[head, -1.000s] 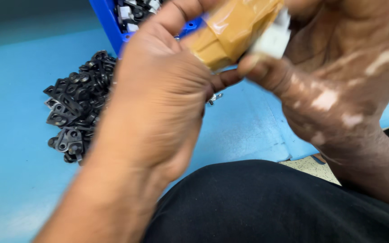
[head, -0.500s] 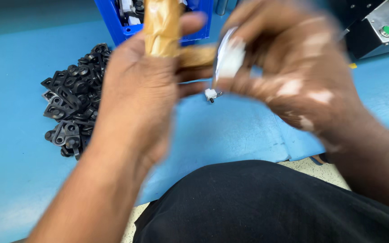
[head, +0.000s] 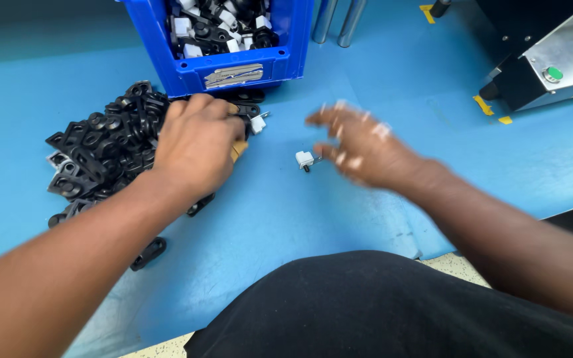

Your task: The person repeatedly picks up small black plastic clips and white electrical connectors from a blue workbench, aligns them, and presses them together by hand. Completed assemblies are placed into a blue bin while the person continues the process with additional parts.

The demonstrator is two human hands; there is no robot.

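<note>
My left hand (head: 197, 149) lies palm down on the blue table at the right edge of a heap of black plastic parts (head: 104, 156). Its fingers are curled over a tan piece (head: 237, 151), of which only a corner shows. My right hand (head: 359, 146) is blurred, hovers low over the table with fingers apart and holds nothing. Just left of its fingertips a small white part with a metal pin (head: 304, 159) lies on the table. Another small white part (head: 258, 124) lies near my left fingertips.
A blue bin (head: 233, 69) full of black and white parts stands at the back, right behind my left hand. A metal machine with a green button (head: 552, 73) sits at the far right. Two metal posts (head: 331, 20) rise beside the bin. The table's front edge (head: 432, 255) runs near my body.
Both hands have dropped from in front of the camera to the table. The left brought the tan piece down by the black heap; the right let go of the white part.
</note>
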